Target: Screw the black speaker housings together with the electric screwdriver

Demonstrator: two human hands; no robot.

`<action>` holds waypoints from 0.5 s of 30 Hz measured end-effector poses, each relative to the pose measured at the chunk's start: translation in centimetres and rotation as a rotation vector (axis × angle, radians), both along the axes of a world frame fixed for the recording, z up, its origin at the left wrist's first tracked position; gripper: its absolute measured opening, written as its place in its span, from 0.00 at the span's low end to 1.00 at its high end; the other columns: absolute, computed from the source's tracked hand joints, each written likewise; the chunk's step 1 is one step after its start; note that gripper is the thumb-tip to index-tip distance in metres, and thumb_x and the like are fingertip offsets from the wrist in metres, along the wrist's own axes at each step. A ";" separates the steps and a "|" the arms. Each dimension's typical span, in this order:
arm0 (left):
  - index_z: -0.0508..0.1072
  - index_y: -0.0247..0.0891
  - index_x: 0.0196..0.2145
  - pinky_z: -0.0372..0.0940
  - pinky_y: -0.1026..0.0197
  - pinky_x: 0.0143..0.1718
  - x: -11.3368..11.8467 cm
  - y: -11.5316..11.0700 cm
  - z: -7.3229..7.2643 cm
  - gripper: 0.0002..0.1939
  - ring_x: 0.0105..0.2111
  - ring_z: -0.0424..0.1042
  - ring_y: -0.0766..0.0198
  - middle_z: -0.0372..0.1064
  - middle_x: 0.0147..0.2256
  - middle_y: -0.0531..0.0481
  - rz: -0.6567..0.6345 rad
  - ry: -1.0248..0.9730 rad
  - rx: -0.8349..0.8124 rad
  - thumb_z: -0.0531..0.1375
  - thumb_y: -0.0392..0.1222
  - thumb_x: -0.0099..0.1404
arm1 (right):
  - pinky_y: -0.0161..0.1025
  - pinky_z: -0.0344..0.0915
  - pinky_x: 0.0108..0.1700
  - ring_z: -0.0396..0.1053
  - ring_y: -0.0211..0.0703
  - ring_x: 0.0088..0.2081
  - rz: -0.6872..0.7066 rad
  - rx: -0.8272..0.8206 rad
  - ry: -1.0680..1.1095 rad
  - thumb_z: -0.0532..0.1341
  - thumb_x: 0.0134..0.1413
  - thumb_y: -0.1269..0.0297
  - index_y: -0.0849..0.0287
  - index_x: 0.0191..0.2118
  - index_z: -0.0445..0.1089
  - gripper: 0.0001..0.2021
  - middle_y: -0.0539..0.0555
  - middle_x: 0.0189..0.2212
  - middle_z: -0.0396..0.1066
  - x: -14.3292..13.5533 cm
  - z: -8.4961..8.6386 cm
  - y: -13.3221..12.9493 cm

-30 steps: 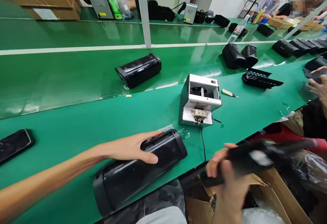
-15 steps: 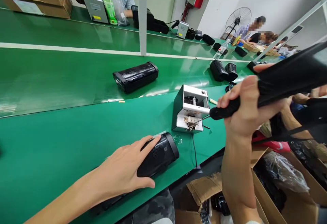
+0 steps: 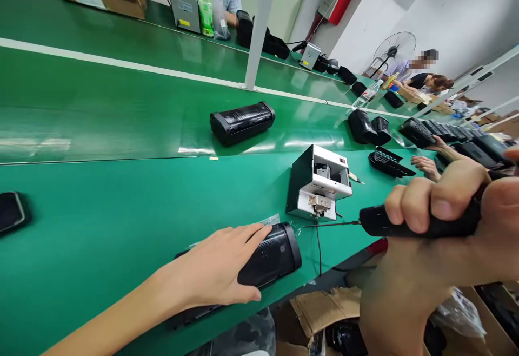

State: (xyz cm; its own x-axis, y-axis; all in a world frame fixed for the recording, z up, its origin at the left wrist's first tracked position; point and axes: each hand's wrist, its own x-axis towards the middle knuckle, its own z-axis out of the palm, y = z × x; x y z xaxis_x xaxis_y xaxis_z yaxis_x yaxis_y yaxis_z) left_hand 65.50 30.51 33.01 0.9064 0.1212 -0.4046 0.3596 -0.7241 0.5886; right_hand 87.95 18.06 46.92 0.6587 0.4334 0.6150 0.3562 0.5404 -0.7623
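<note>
Right hand (image 3: pixel 450 221): one second ago low at the bench edge over the cardboard box, gripping a blurred black electric screwdriver (image 3: pixel 421 222); half a second ago raised high, tool slanting up to the right; now lowered to mid-height, tool held near level, its thin bit pointing left toward the white screw feeder (image 3: pixel 320 183), tip just short of it. Left hand (image 3: pixel 221 269): one second ago laid across the middle of the black speaker (image 3: pixel 267 253) with much of the body showing toward the person; now spread over the near part, only the grilled far end exposed. Phone (image 3: pixel 10 211): out of view half a second ago, now back at the left edge.
</note>
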 end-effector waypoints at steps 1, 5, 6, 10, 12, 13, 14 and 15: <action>0.52 0.46 0.83 0.65 0.33 0.74 0.0 0.0 0.0 0.56 0.76 0.63 0.32 0.48 0.82 0.41 0.001 -0.003 0.000 0.72 0.58 0.67 | 0.36 0.58 0.13 0.51 0.34 0.13 0.024 -0.009 0.004 0.83 0.54 0.59 0.46 0.44 0.79 0.17 0.39 0.20 0.63 -0.5 0.4 0.5; 0.52 0.42 0.84 0.64 0.32 0.75 0.0 0.0 0.1 0.57 0.76 0.63 0.32 0.49 0.81 0.39 0.019 -0.015 -0.010 0.73 0.57 0.67 | 0.36 0.59 0.14 0.57 0.35 0.13 0.175 -0.016 -0.006 0.79 0.61 0.63 0.50 0.47 0.77 0.13 0.40 0.21 0.65 -1.6 -0.2 2.9; 0.52 0.42 0.84 0.64 0.32 0.75 0.1 0.0 0.2 0.57 0.77 0.62 0.32 0.49 0.81 0.39 0.016 -0.008 -0.015 0.73 0.56 0.67 | 0.36 0.60 0.14 0.58 0.35 0.14 0.192 -0.014 -0.008 0.77 0.63 0.64 0.50 0.47 0.77 0.12 0.40 0.21 0.65 -1.7 -0.6 3.3; 0.50 0.41 0.84 0.62 0.32 0.77 0.1 0.0 0.5 0.58 0.78 0.60 0.33 0.47 0.82 0.40 -0.005 0.020 -0.028 0.72 0.56 0.68 | 0.37 0.61 0.14 0.58 0.36 0.13 0.185 -0.047 -0.020 0.76 0.66 0.60 0.50 0.49 0.76 0.12 0.40 0.22 0.64 -1.6 -1.5 3.8; 0.50 0.41 0.84 0.62 0.31 0.76 -0.1 -0.1 0.3 0.57 0.77 0.60 0.32 0.47 0.82 0.40 0.000 0.008 -0.032 0.72 0.57 0.67 | 0.37 0.60 0.14 0.57 0.36 0.13 0.173 -0.059 -0.026 0.77 0.64 0.59 0.49 0.48 0.76 0.13 0.40 0.22 0.64 -1.8 -1.5 3.7; 0.51 0.42 0.84 0.63 0.30 0.75 -0.1 -0.1 0.1 0.57 0.77 0.61 0.31 0.48 0.82 0.40 0.006 -0.003 -0.031 0.72 0.57 0.67 | 0.37 0.60 0.14 0.56 0.35 0.13 0.164 -0.063 -0.027 0.78 0.64 0.58 0.48 0.48 0.76 0.13 0.40 0.22 0.64 -1.8 -1.5 3.7; 0.51 0.42 0.84 0.64 0.30 0.75 -0.2 -0.1 0.0 0.57 0.77 0.61 0.30 0.48 0.82 0.41 0.012 -0.012 -0.031 0.71 0.57 0.67 | 0.37 0.60 0.14 0.56 0.35 0.13 0.161 -0.067 -0.029 0.78 0.64 0.58 0.48 0.48 0.76 0.13 0.40 0.22 0.64 -1.9 -1.5 3.7; 0.51 0.43 0.84 0.65 0.29 0.74 -0.2 -0.2 -0.1 0.56 0.77 0.62 0.30 0.49 0.82 0.41 0.017 -0.019 -0.029 0.71 0.57 0.67 | 0.37 0.60 0.14 0.56 0.35 0.13 0.165 -0.072 -0.030 0.78 0.64 0.57 0.47 0.48 0.76 0.13 0.40 0.22 0.64 -2.0 -1.5 3.7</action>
State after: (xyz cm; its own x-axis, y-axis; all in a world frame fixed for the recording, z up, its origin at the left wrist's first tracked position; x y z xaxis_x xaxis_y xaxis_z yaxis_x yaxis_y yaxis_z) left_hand 65.35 30.36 32.90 0.9121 0.1249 -0.3906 0.3597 -0.7007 0.6161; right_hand 85.98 21.73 45.38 0.5570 0.5778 0.5966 0.2907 0.5373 -0.7917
